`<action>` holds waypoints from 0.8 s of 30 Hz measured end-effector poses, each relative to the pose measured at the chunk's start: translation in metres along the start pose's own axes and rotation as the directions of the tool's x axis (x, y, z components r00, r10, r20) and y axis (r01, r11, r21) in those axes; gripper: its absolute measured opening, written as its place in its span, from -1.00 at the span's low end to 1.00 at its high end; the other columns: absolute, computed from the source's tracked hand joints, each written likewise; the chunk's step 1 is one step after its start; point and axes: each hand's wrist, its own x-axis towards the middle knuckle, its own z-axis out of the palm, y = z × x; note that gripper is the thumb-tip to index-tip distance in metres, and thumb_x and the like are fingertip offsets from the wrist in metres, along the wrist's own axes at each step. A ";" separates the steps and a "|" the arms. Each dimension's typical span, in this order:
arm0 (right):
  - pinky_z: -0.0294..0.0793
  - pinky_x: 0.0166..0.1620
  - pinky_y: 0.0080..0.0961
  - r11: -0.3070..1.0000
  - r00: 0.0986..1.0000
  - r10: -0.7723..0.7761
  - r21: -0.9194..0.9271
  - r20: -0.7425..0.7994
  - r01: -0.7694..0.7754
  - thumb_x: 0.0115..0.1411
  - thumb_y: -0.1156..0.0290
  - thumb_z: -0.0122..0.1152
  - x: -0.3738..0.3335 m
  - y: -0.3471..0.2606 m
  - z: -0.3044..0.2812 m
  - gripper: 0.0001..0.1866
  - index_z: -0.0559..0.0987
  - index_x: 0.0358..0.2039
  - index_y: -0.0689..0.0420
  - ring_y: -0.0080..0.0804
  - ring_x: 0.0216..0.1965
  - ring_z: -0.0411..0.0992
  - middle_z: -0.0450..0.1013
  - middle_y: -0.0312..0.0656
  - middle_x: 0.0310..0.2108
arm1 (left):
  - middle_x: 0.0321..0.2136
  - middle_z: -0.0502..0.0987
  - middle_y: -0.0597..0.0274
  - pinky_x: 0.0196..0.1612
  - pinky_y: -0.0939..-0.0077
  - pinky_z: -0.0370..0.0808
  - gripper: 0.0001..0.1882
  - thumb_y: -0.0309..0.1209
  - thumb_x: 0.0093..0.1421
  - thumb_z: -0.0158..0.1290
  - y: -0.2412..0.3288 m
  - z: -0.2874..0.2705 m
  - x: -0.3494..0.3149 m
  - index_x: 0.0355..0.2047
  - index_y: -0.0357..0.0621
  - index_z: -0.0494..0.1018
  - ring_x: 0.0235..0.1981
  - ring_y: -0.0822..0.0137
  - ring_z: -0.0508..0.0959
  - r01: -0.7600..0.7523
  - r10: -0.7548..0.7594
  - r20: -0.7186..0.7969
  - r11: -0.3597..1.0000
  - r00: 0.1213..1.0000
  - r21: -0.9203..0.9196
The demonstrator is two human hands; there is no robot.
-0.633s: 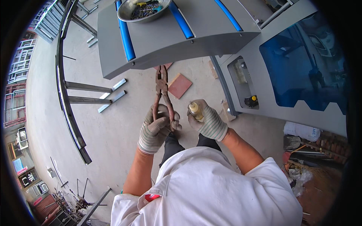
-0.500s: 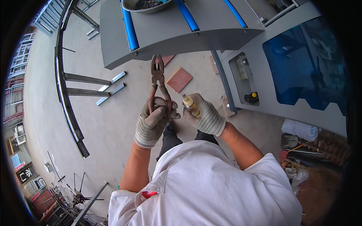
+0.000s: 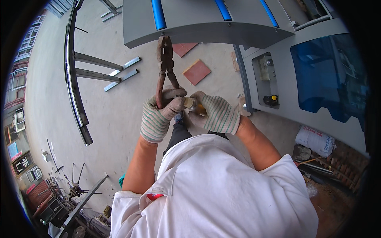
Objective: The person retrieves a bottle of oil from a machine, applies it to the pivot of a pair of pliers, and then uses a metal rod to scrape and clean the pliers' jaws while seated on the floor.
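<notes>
Rusty reddish-brown pliers (image 3: 165, 55) point upward, away from me, their handles in my left hand (image 3: 158, 113). That hand wears a pale knitted glove with green stripes, and its fingers are curled round the grips. In my right hand (image 3: 218, 113), gloved alike, is a small bottle (image 3: 198, 107) of yellowish liquid with a pale top. The bottle lies tilted, its top toward my left hand and close to the left thumb and fingertips. Whether the left fingers touch the top, I cannot make out. Much of the bottle is hidden by my right fingers.
Ahead stands a grey machine table (image 3: 206, 35) with blue rollers (image 3: 158, 16). A machine cabinet (image 3: 274, 91) with a dark blue window is on the right. Red tiles (image 3: 197, 72) lie on the floor. A metal stand (image 3: 71, 71) is at left, and metal parts (image 3: 75, 190) lie lower left.
The bottle and my right hand have come in against my left hand, and the bottle's top now tips leftward. The pliers have turned to a more side-on angle. My view has shifted.
</notes>
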 end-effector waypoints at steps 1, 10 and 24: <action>0.51 -0.26 -0.15 0.999 1.000 -0.026 0.045 -0.006 0.026 0.20 0.25 0.21 -0.003 0.002 0.000 -0.69 0.44 -0.17 0.18 0.11 -0.38 0.53 0.52 0.02 -0.46 | -0.16 0.60 0.21 -0.11 0.48 0.51 -0.69 -0.36 0.16 0.33 0.001 0.001 0.000 -0.16 -0.31 0.60 -0.23 0.40 0.57 -0.021 0.021 0.005 1.000 1.000 0.021; 0.50 -0.18 -0.37 0.923 0.995 -0.100 0.374 0.007 0.090 0.41 0.17 0.08 -0.013 0.008 0.010 -0.68 0.51 -0.12 0.21 -0.25 -0.36 0.50 0.53 -0.10 -0.35 | -0.15 0.55 0.24 -0.09 0.47 0.44 -0.77 -0.40 0.16 0.32 -0.004 -0.001 -0.009 -0.25 -0.29 0.60 -0.19 0.39 0.50 -0.109 0.108 -0.075 0.994 0.991 -0.010; 0.55 -0.16 -0.40 0.956 0.956 -0.061 0.259 -0.288 0.139 0.27 0.19 0.30 -0.023 0.005 0.015 -0.61 0.49 -0.08 0.23 -0.29 -0.28 0.57 0.54 -0.09 -0.27 | -0.15 0.60 0.15 -0.03 0.38 0.50 -0.82 -0.49 0.15 0.32 -0.013 0.009 -0.010 -0.30 -0.26 0.55 -0.17 0.37 0.56 -0.086 0.054 -0.169 0.979 0.984 -0.187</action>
